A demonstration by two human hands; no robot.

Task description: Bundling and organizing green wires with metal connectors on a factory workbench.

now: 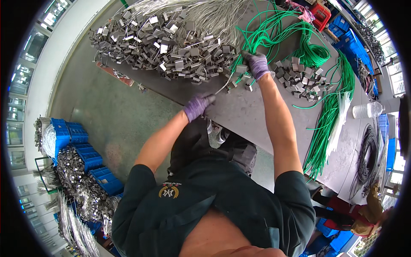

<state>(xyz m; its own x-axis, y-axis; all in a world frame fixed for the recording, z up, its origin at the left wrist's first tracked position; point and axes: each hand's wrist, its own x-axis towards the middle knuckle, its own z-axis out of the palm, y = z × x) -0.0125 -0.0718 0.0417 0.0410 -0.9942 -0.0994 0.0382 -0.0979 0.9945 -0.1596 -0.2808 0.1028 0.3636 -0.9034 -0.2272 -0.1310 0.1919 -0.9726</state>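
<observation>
My left hand [198,106], in a purple-and-grey glove, is closed at the table's near edge on the end of a thin pale wire [222,87]. That wire slants up toward a few metal blocks near my other hand. My right hand [257,64], gloved alike, is closed around a bundle of green wires [267,32] at their block ends; its fingertips are partly hidden. Left of it lies a big heap of small grey metal blocks [171,47] on pale wires. To its right sits a smaller pile of metal blocks [302,79] beside looped green wires [312,53].
The grey table [248,109] carries a long green wire bundle [323,137], white strips [339,124], a clear plastic bottle [367,110] and a dark wire coil [367,154]. Blue crates [107,180] and more block heaps stand on the floor at left. Another person [355,212] is at lower right.
</observation>
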